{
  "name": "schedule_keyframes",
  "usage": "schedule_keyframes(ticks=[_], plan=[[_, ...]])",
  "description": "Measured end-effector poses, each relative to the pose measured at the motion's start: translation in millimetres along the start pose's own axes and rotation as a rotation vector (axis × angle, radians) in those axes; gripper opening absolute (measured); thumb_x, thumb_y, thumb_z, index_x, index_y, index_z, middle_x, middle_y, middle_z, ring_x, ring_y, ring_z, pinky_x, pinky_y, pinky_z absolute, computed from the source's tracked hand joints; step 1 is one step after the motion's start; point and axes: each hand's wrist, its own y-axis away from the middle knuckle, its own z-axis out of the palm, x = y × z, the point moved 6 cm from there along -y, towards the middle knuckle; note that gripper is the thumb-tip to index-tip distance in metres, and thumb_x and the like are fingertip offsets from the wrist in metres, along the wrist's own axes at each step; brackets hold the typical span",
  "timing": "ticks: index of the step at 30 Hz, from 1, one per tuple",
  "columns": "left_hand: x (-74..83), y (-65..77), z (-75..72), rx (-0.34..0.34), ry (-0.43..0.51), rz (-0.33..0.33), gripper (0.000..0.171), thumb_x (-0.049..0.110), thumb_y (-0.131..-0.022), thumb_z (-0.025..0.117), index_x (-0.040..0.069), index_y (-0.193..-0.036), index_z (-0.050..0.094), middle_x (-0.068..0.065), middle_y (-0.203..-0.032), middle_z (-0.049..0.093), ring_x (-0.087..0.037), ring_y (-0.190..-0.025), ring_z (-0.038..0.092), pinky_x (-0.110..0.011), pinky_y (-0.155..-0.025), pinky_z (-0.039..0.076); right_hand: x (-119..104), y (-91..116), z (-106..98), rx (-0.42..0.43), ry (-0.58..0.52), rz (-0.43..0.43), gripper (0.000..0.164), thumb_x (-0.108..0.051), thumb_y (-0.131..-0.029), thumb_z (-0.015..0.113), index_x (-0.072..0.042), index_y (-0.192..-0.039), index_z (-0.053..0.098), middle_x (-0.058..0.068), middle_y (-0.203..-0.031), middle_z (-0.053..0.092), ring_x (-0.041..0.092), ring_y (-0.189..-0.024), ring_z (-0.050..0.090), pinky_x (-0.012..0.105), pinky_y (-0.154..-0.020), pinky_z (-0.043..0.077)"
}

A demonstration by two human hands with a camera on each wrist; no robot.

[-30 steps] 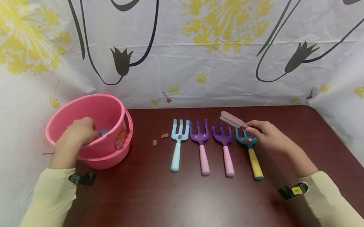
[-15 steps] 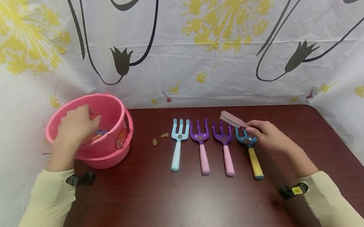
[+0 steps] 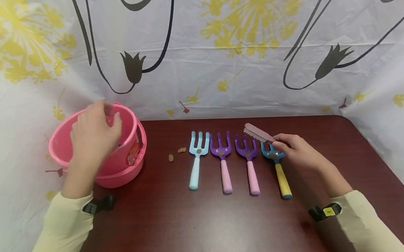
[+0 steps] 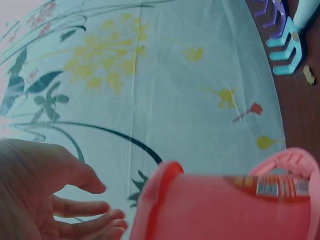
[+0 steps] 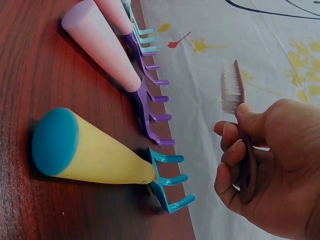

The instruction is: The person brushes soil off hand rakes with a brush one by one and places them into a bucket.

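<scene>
Over the mouth of a pink bucket (image 3: 117, 163) at the left, my left hand (image 3: 92, 133) is raised with nothing in its grasp; in the left wrist view its fingers (image 4: 85, 207) hang loosely beside the bucket's rim. My right hand (image 3: 297, 149) holds a small pink brush (image 5: 232, 92) with white bristles by its handle. Beneath the brush lies a hand fork (image 3: 282, 179) with blue tines and a yellow handle. To its left, in a row, are two purple hand forks (image 3: 248, 152) with pink handles and a light blue hand fork (image 3: 197, 159). The bucket's contents are mostly hidden.
Two small brownish bits (image 3: 171, 158) lie between the bucket and the light blue fork. The dark red-brown table (image 3: 213, 231) ends against a white flower-patterned sheet (image 3: 189, 78) at the back and sides.
My left hand has come up out of the bucket and shifted slightly right; colourful things seen inside earlier are now mostly covered. The right hand and brush stay in place.
</scene>
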Motion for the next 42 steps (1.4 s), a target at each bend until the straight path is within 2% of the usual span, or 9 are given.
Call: schedule_keyframes(ticks=[4, 7, 10, 17, 23, 30, 33, 37, 42], plan=[[17.1, 12.0, 1.3, 0.108, 0.051, 0.066, 0.026, 0.02, -0.096, 0.06, 0.001, -0.115, 0.06, -0.015, -0.099, 0.064, -0.033, -0.083, 0.06, -0.054, -0.068, 0.049, 1, 1, 0, 0.004, 0.002, -0.001, 0.025, -0.02, -0.108, 0.052, -0.001, -0.119, 0.065, 0.014, -0.088, 0.06, 0.027, -0.08, 0.056, 0.034, -0.069, 0.043], [28.0, 21.3, 9.8, 0.109, 0.081, 0.11, 0.021, 0.018, -0.095, 0.062, 0.004, -0.111, 0.061, -0.011, -0.092, 0.066, -0.029, -0.077, 0.062, -0.051, -0.065, 0.05, 1, 2, 0, 0.005, -0.001, 0.004, 0.027, -0.02, -0.108, 0.052, 0.0, -0.12, 0.065, 0.013, -0.089, 0.061, 0.031, -0.083, 0.057, 0.034, -0.07, 0.044], [35.3, 28.8, 28.1, 0.019, 0.102, 0.133, 0.019, 0.018, -0.095, 0.064, 0.005, -0.108, 0.061, -0.009, -0.086, 0.067, -0.028, -0.071, 0.063, -0.048, -0.063, 0.052, 2, 2, 0, 0.005, -0.002, 0.004, 0.028, -0.02, -0.108, 0.051, 0.0, -0.121, 0.065, 0.013, -0.088, 0.06, 0.03, -0.081, 0.057, 0.034, -0.069, 0.044], [44.2, 45.2, 89.8, -0.349, 0.163, 0.091, 0.03, 0.027, -0.093, 0.071, 0.005, -0.111, 0.062, -0.006, -0.088, 0.069, -0.022, -0.075, 0.066, -0.038, -0.067, 0.057, 0, 1, 2, -0.001, -0.01, 0.005, 0.027, -0.022, -0.109, 0.05, -0.003, -0.12, 0.065, 0.013, -0.087, 0.06, 0.03, -0.079, 0.057, 0.034, -0.067, 0.044], [45.0, 49.7, 129.4, -0.508, 0.151, 0.055, 0.039, 0.036, -0.092, 0.073, 0.004, -0.113, 0.063, -0.004, -0.084, 0.066, -0.02, -0.07, 0.063, -0.036, -0.066, 0.055, -5, 0, 2, 0.006, -0.011, 0.004, 0.026, -0.023, -0.109, 0.049, -0.005, -0.118, 0.065, 0.014, -0.086, 0.061, 0.023, -0.075, 0.055, 0.034, -0.065, 0.043], [41.5, 48.9, 165.8, -0.598, 0.139, -0.012, 0.047, 0.042, -0.094, 0.072, 0.002, -0.118, 0.063, -0.007, -0.087, 0.065, -0.022, -0.069, 0.06, -0.035, -0.062, 0.052, -9, -1, 3, 0.008, -0.006, -0.001, 0.025, -0.022, -0.109, 0.048, -0.005, -0.116, 0.066, 0.014, -0.084, 0.06, 0.021, -0.072, 0.053, 0.034, -0.063, 0.043], [45.1, 47.4, 176.7, -0.597, 0.122, -0.001, 0.048, 0.043, -0.094, 0.071, 0.001, -0.116, 0.064, -0.012, -0.104, 0.07, -0.023, -0.075, 0.063, -0.038, -0.065, 0.051, -9, -3, 4, 0.002, -0.004, -0.002, 0.025, -0.021, -0.109, 0.048, -0.004, -0.116, 0.066, 0.014, -0.086, 0.061, 0.022, -0.072, 0.053, 0.034, -0.064, 0.043], [51.6, 46.6, 189.7, -0.595, 0.071, 0.032, 0.052, 0.044, -0.094, 0.07, -0.001, -0.119, 0.066, -0.014, -0.131, 0.064, -0.025, -0.086, 0.061, -0.039, -0.069, 0.051, -9, -5, 6, -0.012, -0.013, -0.001, 0.024, -0.021, -0.109, 0.049, -0.004, -0.115, 0.065, 0.015, -0.088, 0.062, 0.026, -0.075, 0.055, 0.036, -0.066, 0.044], [57.7, 49.4, 206.5, -0.624, 0.012, 0.038, 0.055, 0.05, -0.094, 0.069, -0.002, -0.113, 0.063, -0.015, -0.106, 0.067, -0.028, -0.084, 0.06, -0.043, -0.07, 0.051, -10, -7, 10, -0.03, -0.04, 0.016, 0.024, -0.02, -0.109, 0.05, -0.003, -0.117, 0.065, 0.016, -0.09, 0.064, 0.033, -0.081, 0.058, 0.038, -0.068, 0.046]])
